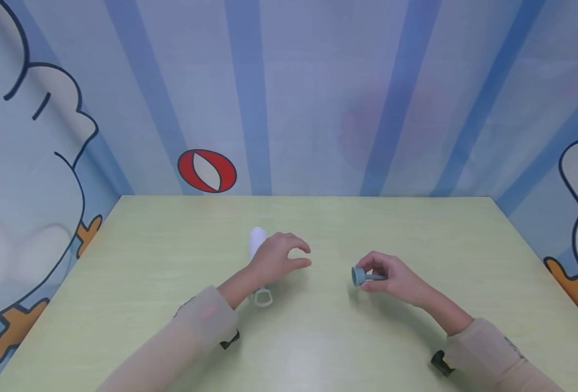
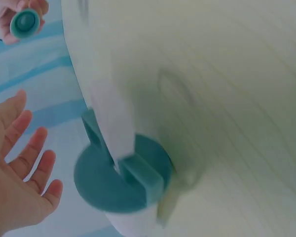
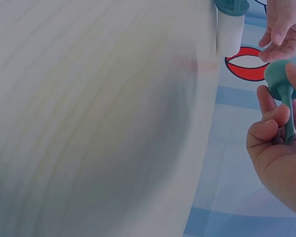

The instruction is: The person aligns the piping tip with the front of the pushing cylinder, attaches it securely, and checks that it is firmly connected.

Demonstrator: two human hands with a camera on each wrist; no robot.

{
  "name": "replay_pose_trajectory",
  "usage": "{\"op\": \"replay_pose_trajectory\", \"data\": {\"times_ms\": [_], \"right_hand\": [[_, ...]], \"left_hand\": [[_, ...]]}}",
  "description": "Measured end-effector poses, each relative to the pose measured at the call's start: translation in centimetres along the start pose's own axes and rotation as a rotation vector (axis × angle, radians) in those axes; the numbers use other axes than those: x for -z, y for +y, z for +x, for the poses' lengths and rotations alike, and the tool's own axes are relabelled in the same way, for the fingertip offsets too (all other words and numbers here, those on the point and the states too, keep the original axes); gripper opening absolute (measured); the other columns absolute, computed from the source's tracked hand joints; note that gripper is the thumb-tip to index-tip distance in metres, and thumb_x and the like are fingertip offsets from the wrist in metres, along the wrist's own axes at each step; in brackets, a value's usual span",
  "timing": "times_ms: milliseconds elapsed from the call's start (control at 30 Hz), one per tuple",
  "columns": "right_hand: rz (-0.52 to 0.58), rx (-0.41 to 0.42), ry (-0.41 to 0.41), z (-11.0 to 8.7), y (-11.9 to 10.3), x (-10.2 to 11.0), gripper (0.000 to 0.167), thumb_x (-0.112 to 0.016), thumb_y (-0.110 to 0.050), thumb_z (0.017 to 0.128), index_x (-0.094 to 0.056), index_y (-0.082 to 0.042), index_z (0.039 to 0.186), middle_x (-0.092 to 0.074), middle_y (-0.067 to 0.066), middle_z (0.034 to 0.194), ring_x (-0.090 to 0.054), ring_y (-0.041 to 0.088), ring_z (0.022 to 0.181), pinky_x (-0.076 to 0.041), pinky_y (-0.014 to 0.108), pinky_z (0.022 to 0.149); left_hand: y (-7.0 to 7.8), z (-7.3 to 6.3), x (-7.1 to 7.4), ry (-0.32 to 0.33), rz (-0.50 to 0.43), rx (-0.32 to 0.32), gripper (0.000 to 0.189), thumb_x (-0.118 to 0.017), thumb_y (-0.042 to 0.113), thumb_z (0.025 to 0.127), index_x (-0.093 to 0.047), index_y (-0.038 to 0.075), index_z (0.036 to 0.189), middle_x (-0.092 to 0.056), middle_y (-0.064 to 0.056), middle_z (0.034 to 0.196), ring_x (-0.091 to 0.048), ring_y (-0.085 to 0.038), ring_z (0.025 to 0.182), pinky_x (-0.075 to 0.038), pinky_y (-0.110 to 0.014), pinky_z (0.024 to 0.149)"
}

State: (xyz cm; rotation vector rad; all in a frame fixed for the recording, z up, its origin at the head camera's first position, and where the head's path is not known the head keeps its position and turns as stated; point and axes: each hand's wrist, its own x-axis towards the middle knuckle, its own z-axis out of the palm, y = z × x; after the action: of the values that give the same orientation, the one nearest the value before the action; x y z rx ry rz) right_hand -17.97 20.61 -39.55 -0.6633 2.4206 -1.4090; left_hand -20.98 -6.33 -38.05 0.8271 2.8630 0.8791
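Note:
My right hand pinches a small teal cup-shaped piece by its thin stem, with the cup end facing left. In the right wrist view the thumb touches the rounded cup and fingers curl about the stem. My left hand hovers over a white cylinder, thumb and fingers apart, holding nothing. The cylinder lies on the table with a pale ring handle toward me. A teal collar with raised tabs surrounds its white shaft in the left wrist view. My left forearm hides its middle from above.
The pale wooden table meets a blue striped backdrop at its far edge. Printed cartoon figures cover the side walls. A red and white ball is printed on the back wall.

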Motion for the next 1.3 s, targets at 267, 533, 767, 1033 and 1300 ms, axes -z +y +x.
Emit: {"op": "replay_pose_trajectory", "data": {"times_ms": [267,533,767,1033,1300], "right_hand": [[-0.012,0.003,0.004,-0.1,0.3,0.0,0.029,-0.067,-0.010,0.076,-0.055,-0.002,0.101,-0.053,0.010,0.088,-0.046,0.011,0.069,-0.041,0.022,0.060],[-0.015,0.003,0.007,-0.1,0.5,0.1,0.029,-0.067,-0.009,0.076,-0.055,-0.002,0.101,-0.053,0.009,0.089,-0.046,0.011,0.068,-0.041,0.022,0.059],[-0.022,-0.008,0.010,-0.1,0.6,0.2,0.029,-0.067,-0.009,0.075,-0.055,-0.002,0.101,-0.053,0.009,0.089,-0.046,0.012,0.069,-0.041,0.023,0.059],[-0.023,-0.011,0.009,-0.1,0.5,0.2,0.029,-0.066,-0.009,0.076,-0.055,-0.002,0.102,-0.053,0.009,0.087,-0.045,0.011,0.069,-0.040,0.022,0.059],[-0.019,0.004,0.005,-0.2,0.3,0.3,0.029,-0.066,-0.009,0.076,-0.055,-0.001,0.101,-0.054,0.008,0.086,-0.046,0.010,0.067,-0.041,0.022,0.058]], "left_hand": [[-2.8,-0.5,1.0,0.119,0.087,0.183,0.038,-0.066,0.032,0.077,-0.061,0.016,0.111,-0.046,-0.010,0.131,-0.039,-0.032,0.122,-0.034,-0.050,0.094],[-4.5,-0.9,1.2,0.073,0.026,0.391,0.061,-0.063,0.037,0.078,-0.043,0.014,0.130,-0.026,-0.019,0.142,-0.032,-0.040,0.124,-0.034,-0.052,0.094],[-4.8,-1.0,1.1,0.017,-0.013,0.469,0.067,-0.061,0.039,0.080,-0.033,0.013,0.136,-0.024,-0.020,0.142,-0.041,-0.037,0.116,-0.038,-0.051,0.090],[-4.7,-0.9,0.9,0.010,-0.021,0.488,0.065,-0.061,0.036,0.080,-0.035,0.012,0.135,-0.027,-0.020,0.140,-0.044,-0.036,0.110,-0.041,-0.049,0.087],[-4.7,-0.7,0.9,-0.034,-0.014,0.397,0.062,-0.064,0.026,0.077,-0.039,0.013,0.133,-0.029,-0.019,0.140,-0.039,-0.036,0.119,-0.038,-0.049,0.091]]}}
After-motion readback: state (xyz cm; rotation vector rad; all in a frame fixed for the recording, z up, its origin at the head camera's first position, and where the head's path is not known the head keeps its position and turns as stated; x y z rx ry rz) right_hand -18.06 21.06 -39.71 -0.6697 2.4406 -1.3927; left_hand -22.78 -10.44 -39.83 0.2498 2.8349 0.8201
